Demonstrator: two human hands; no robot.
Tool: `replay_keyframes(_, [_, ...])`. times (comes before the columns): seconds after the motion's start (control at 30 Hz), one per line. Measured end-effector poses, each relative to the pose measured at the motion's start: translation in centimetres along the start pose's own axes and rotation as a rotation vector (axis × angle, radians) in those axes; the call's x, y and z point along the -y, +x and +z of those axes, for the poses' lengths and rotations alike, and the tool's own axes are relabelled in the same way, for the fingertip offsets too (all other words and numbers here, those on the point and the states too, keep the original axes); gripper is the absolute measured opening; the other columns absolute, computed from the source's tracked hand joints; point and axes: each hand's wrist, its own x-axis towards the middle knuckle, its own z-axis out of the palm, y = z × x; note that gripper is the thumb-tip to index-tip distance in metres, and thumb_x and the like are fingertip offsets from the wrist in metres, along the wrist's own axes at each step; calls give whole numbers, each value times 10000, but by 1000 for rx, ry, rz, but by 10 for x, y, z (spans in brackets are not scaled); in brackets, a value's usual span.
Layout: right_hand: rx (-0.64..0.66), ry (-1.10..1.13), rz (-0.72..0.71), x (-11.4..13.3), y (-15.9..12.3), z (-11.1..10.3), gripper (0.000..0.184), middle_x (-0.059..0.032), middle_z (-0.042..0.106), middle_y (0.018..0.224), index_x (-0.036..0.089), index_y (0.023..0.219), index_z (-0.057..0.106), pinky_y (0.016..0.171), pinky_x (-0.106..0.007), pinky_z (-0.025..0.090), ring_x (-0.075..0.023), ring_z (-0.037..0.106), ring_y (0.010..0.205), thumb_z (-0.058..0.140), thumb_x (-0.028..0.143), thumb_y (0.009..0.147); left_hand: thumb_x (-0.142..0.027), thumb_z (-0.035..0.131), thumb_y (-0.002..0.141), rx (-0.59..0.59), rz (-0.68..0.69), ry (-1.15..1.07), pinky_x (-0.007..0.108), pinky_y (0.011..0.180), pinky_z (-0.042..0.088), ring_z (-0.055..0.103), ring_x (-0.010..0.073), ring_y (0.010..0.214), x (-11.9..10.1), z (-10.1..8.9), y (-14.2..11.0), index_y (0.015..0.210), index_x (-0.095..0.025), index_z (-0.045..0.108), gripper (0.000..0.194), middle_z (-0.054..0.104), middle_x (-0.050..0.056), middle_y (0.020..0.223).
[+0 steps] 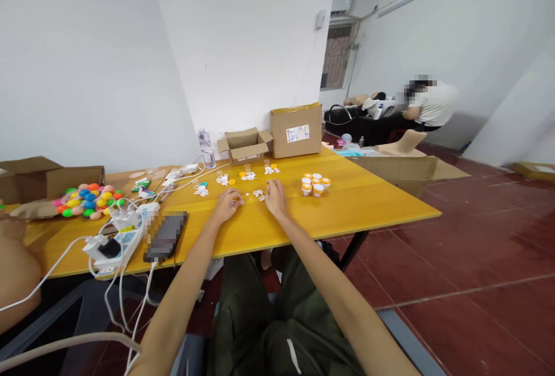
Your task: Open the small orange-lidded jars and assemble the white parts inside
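Observation:
My left hand (226, 206) rests on the yellow table with its fingers curled round a small clear cup (237, 201), partly hidden. Beside it, my right hand (276, 196) bends its fingers down to the tabletop; what they pinch, if anything, is hidden. Small white ring-like pieces (259, 194) lie between the hands, along with a tiny white disc (247, 194). Further back are little heaps of white pieces (248, 176), some with clear cups and orange or teal rings. To the right of my right hand stands a cluster of small jars with orange-and-white lids (316, 181).
Two cardboard boxes (296, 133) and a water bottle (207, 149) stand at the back. On the left lie a phone (167, 236), a power strip (130, 237) with cables, and colourful balls (89, 199). Another person's arm (17, 272) is at far left; someone sits far right.

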Motion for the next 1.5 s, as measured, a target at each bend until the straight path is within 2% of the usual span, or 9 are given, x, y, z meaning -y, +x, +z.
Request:
replay_keyframes(0.23, [111,-49,3,13,-2,-13,372,-101,625,1171,233,1054,677,919,-365,475,-248,590,1026,389,74,881,-194,599,848,50,37,-57,428,1039,480,622,249,1098,2,4,3,808,-229,707,120,666,74,1097])
replay_keyframes(0.4, [142,-114,-74,16,-4,-19,304,-128,605,1222,218,1037,676,954,-403,455,-265,573,1065,396,148,941,-218,605,851,62,47,-175,426,1060,473,625,248,1128,4,6,4,883,-232,736,135,673,83,1151])
replay_keyframes(0.53, [149,-164,-277,23,-10,-22,249,-150,583,1309,213,1063,681,992,-455,419,-301,520,1170,449,248,978,-233,620,830,5,-55,-351,413,1056,471,614,245,1170,7,5,5,967,-235,722,171,682,77,1210])
replay_keyframes(0.67, [238,-196,-538,34,-16,-22,212,-139,599,1310,228,1096,687,1010,-465,398,-300,496,1208,527,295,974,-158,607,753,-37,-218,-554,393,1033,475,617,233,1163,10,7,8,968,-227,680,238,697,63,1211])
replay_keyframes(0.77, [290,-186,-654,38,-16,-20,180,-118,614,1290,242,1075,697,983,-451,412,-283,500,1202,561,286,966,-115,579,684,-57,-307,-660,384,1038,466,592,236,1216,10,10,10,933,-232,653,285,685,50,1245])
replay_keyframes(0.93, [301,-207,-626,36,-12,-21,174,-127,623,1267,226,1010,708,998,-466,393,-281,506,1194,540,225,966,-129,617,643,-128,-357,-777,352,1048,458,539,241,1286,6,12,11,890,-250,630,275,674,32,1229])
replay_keyframes(1.17, [290,-190,-687,47,-14,-20,218,-130,623,1282,225,1130,670,993,-457,381,-286,506,1185,540,314,978,-230,637,721,-237,-418,-986,302,917,524,604,199,1126,-4,17,14,938,-266,586,225,654,10,1060])
replay_keyframes(1.37, [420,-244,-767,72,-11,-11,239,-137,692,1145,186,1104,694,1019,-461,373,-272,547,1150,566,339,971,-398,642,836,-395,-387,-820,294,948,505,626,194,1115,2,15,12,976,-264,575,205,669,10,1072])
replay_keyframes(1.5, [467,-313,-768,79,-5,-10,242,-120,725,1083,201,1037,732,1059,-467,359,-265,560,1156,508,276,984,-393,570,906,-430,-366,-621,311,1041,454,609,201,1180,3,9,12,989,-248,604,171,697,22,1114])
